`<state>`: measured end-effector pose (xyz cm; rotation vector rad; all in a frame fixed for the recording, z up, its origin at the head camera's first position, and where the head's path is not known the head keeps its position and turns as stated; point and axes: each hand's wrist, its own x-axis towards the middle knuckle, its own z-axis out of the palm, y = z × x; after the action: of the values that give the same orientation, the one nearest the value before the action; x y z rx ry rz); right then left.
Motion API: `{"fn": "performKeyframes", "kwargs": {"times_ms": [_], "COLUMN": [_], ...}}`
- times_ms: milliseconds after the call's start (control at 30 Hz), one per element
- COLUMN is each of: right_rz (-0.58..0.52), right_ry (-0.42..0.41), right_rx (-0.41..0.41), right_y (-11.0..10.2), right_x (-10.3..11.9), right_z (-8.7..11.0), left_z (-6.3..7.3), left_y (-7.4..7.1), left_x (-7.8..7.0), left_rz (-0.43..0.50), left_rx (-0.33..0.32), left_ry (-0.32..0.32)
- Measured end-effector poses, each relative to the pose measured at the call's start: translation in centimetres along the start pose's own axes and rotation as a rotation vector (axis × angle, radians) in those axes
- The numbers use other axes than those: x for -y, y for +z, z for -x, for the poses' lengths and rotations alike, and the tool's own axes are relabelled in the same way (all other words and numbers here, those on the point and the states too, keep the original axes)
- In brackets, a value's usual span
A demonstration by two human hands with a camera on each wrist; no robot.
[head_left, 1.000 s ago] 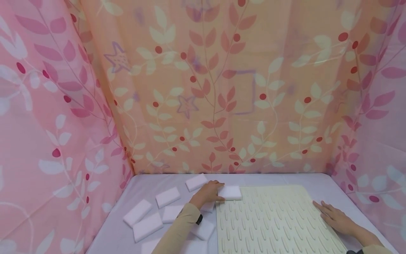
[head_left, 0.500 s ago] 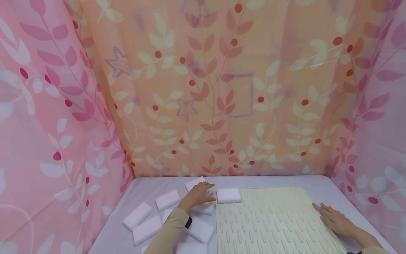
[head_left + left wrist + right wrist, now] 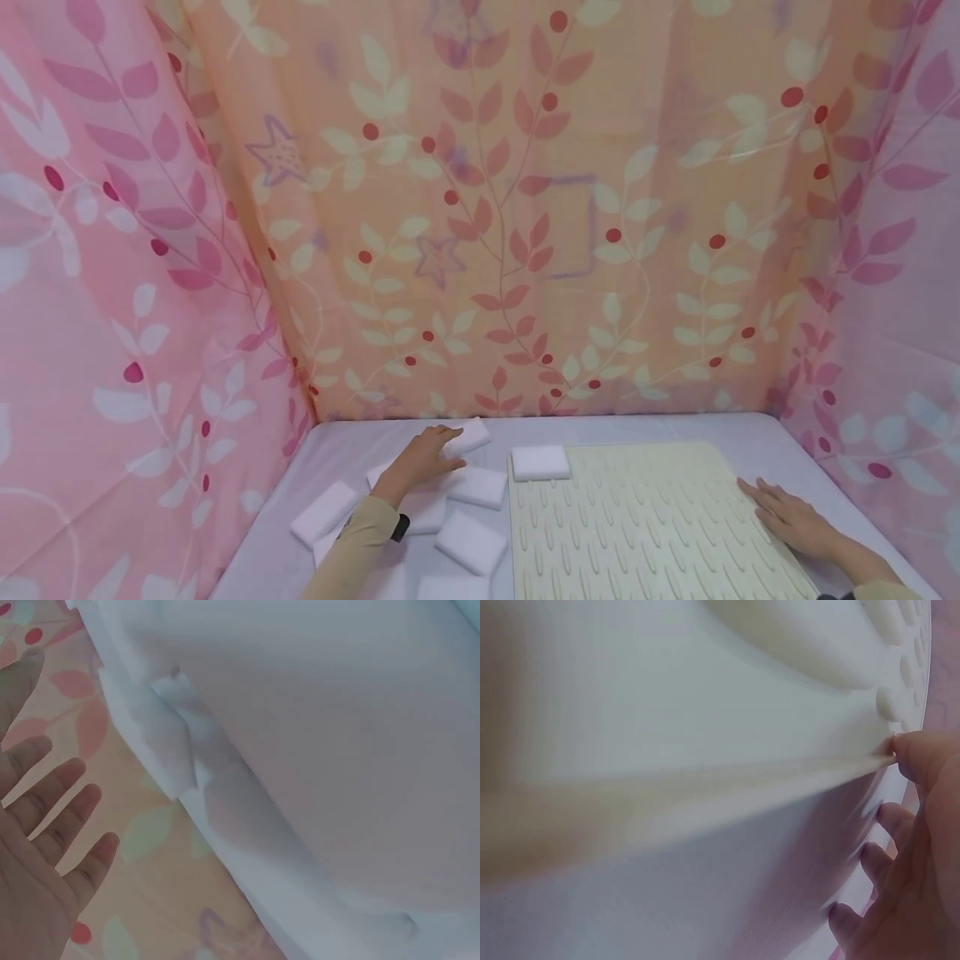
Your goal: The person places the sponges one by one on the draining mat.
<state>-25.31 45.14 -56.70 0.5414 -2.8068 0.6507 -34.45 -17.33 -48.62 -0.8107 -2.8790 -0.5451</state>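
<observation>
My left hand [image 3: 426, 455] is over the scattered white sponge blocks, its fingers spread. The nearest block [image 3: 472, 435] lies right at its fingertips, partly behind them. In the left wrist view the hand [image 3: 28, 889] shows nothing in its fingers. One white sponge block [image 3: 540, 463] lies flat on the far left corner of a cream mat [image 3: 630, 517] with raised oval ridges. My right hand [image 3: 787, 515] rests at the mat's right edge. In the right wrist view its thumb [image 3: 926, 754] touches the edge, with the fingers spread on the tablecloth below.
Several more white sponge blocks, such as one [image 3: 471, 542] near the mat and one [image 3: 324, 510] farther left, lie loose on the white-covered table [image 3: 622, 427]. Floral curtains [image 3: 495, 208] stand behind the table and at both sides.
My left hand has let go of the block on the mat's corner and moved left over the loose blocks. The right hand stays at the mat's edge.
</observation>
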Motion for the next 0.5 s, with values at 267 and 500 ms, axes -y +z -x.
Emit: {"fn": "performKeyframes", "kwargs": {"times_ms": [267, 500], "right_rz": [-0.021, 0.007], "right_ry": [0.022, 0.015], "right_rx": [0.016, -0.001], "right_y": [0.1, 0.0], "right_x": [-0.1, -0.1], "right_z": [-0.2, -0.2], "left_z": [2.2, 4.3], "left_y": [-0.7, -1.0], "left_x": [2.7, 4.9], "left_rz": [-0.051, -0.07], "left_rx": [-0.085, -0.135], "left_ry": [0.029, -0.004]}}
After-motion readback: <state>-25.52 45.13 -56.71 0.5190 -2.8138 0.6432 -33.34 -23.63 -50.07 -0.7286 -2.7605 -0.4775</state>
